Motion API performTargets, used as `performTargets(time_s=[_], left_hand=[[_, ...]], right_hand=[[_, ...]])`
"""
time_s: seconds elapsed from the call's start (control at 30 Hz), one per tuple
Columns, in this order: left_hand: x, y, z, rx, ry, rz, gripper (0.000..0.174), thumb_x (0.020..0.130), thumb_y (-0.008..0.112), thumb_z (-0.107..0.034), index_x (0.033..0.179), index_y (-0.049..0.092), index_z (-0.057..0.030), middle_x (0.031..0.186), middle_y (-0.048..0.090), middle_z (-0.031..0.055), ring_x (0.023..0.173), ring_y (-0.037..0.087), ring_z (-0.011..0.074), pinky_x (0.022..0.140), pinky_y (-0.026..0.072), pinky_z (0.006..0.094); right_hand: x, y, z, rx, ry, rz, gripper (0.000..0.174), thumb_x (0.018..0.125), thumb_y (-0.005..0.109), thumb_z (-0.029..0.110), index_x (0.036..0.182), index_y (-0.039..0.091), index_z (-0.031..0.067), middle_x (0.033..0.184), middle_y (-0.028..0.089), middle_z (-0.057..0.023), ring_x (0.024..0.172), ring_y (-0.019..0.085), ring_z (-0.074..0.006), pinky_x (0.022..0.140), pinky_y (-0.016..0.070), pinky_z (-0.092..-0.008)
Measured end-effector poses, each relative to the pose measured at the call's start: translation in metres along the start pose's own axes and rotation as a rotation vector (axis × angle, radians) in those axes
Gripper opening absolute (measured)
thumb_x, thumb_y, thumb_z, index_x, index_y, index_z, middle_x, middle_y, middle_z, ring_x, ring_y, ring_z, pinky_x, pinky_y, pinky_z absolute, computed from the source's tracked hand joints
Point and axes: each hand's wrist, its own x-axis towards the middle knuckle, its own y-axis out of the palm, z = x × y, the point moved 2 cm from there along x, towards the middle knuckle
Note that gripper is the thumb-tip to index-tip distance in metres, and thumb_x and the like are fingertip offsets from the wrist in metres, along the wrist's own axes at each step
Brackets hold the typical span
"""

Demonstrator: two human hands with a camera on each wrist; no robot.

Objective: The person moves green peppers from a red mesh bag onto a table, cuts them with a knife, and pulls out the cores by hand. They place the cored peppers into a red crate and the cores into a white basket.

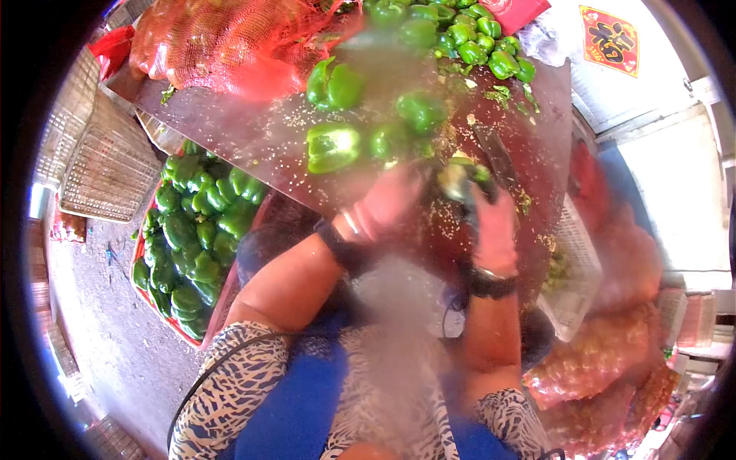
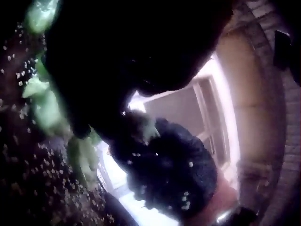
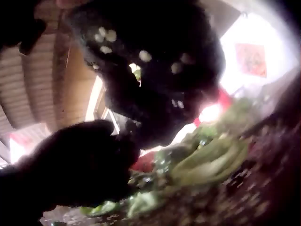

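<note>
In the head view, my right hand (image 1: 494,230), in a pink glove with dark finger fronts, grips a whitish-green bell pepper piece (image 1: 454,182) over the table. Pale seeds stick to that glove's dark curled fingers (image 2: 169,174) in the left wrist view. My left hand (image 1: 387,203), gloved too, is blurred close beside it; whether it holds anything I cannot tell. Just beyond the hands lie a cut-open bell pepper half (image 1: 333,148) and whole green bell peppers (image 1: 420,113). The left hand (image 3: 89,165) is a dark shape in the right wrist view.
Seeds and scraps litter the dark red table (image 1: 284,134). More peppers (image 1: 479,38) heap at its far side, near a red mesh sack (image 1: 222,46). A crate of peppers (image 1: 192,238) stands at left, a white basket (image 1: 575,276) at right beside full mesh sacks (image 1: 598,353).
</note>
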Motion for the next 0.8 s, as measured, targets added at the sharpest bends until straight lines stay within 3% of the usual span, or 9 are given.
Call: performTargets(time_s=[0.07,0.1,0.17,0.27,0.43,0.5,0.63,0.77,0.8], left_hand=[[-0.009,0.014,0.007,0.013,0.030,0.136,0.033,0.092,0.051,-0.028,0.115,0.059,-0.0058,0.093,0.063,0.0216,0.087,0.061,0.0373,0.079,0.0480,0.0461],[-0.008,0.018,0.008,0.266,0.071,0.238,0.034,0.090,0.052,-0.028,0.115,0.059,-0.0064,0.095,0.063,0.0205,0.088,0.060,0.0368,0.079,0.0482,0.0452],[-0.002,0.024,0.012,0.773,0.158,0.433,0.036,0.086,0.056,-0.027,0.117,0.059,-0.0078,0.097,0.062,0.0182,0.091,0.059,0.0359,0.080,0.0485,0.0433],[-0.015,0.023,0.010,1.013,0.463,0.355,0.027,0.079,0.061,-0.023,0.101,0.066,-0.0092,0.101,0.060,0.0147,0.096,0.056,0.0340,0.082,0.0477,0.0415],[-0.003,0.011,0.012,0.995,0.230,0.075,0.028,0.076,0.063,-0.023,0.098,0.065,-0.0054,0.106,0.059,0.0159,0.104,0.054,0.0329,0.086,0.0459,0.0418],[0.007,0.005,0.008,1.062,0.059,0.217,0.044,0.078,0.061,-0.024,0.118,0.055,-0.0065,0.119,0.056,0.0143,0.112,0.052,0.0328,0.088,0.0459,0.0439],[0.009,0.006,0.032,0.994,0.206,0.167,0.027,0.080,0.058,-0.017,0.105,0.062,-0.0077,0.097,0.064,0.0143,0.090,0.062,0.0304,0.077,0.0502,0.0374],[0.016,-0.007,0.049,0.628,0.037,0.053,0.022,0.086,0.055,-0.012,0.106,0.062,-0.0060,0.096,0.065,0.0127,0.089,0.063,0.0261,0.074,0.0508,0.0341],[0.019,-0.010,0.051,0.351,0.007,0.030,0.023,0.088,0.055,-0.012,0.109,0.060,-0.0059,0.100,0.064,0.0126,0.092,0.062,0.0253,0.076,0.0504,0.0343]], right_hand=[[-0.004,-0.053,-0.007,-0.270,-0.343,-0.242,0.032,0.085,0.064,0.016,0.111,0.063,-0.0031,0.101,0.066,-0.0140,0.093,0.061,-0.0194,0.087,0.0456,-0.0312],[-0.008,-0.091,-0.010,-0.403,-0.067,-0.326,0.032,0.086,0.064,0.017,0.110,0.063,-0.0036,0.102,0.066,-0.0154,0.094,0.061,-0.0209,0.089,0.0459,-0.0332],[-0.015,-0.156,-0.023,-0.660,-0.209,-0.523,0.034,0.085,0.065,0.021,0.112,0.063,0.0007,0.102,0.068,-0.0160,0.094,0.064,-0.0243,0.085,0.0486,-0.0329],[-0.026,-0.223,-0.023,-1.400,0.212,-0.492,0.044,0.081,0.067,0.026,0.120,0.058,0.0069,0.107,0.064,-0.0223,0.100,0.060,-0.0395,0.089,0.0464,-0.0431],[0.046,-0.143,-0.011,-0.720,-0.249,-0.315,0.052,0.083,0.065,0.024,0.125,0.051,-0.0028,0.120,0.059,-0.0229,0.112,0.057,-0.0354,0.095,0.0435,-0.0392],[0.045,-0.033,0.047,-0.692,-0.197,-0.069,0.057,0.083,0.065,0.030,0.126,0.050,-0.0046,0.126,0.054,-0.0252,0.119,0.051,-0.0358,0.101,0.0396,-0.0386],[0.136,0.068,-0.015,-0.886,-0.578,-0.086,0.066,0.076,0.074,0.030,0.129,0.048,0.0020,0.114,0.060,-0.0237,0.110,0.057,-0.0343,0.097,0.0420,-0.0387],[0.174,0.083,-0.005,-0.556,-0.230,0.096,0.062,0.074,0.077,0.022,0.123,0.049,-0.0044,0.103,0.064,-0.0215,0.099,0.062,-0.0333,0.089,0.0497,-0.0372],[0.171,0.078,-0.004,-0.010,-0.071,0.247,0.056,0.073,0.076,0.012,0.119,0.051,-0.0048,0.099,0.065,-0.0152,0.092,0.064,-0.0243,0.080,0.0537,-0.0318]])
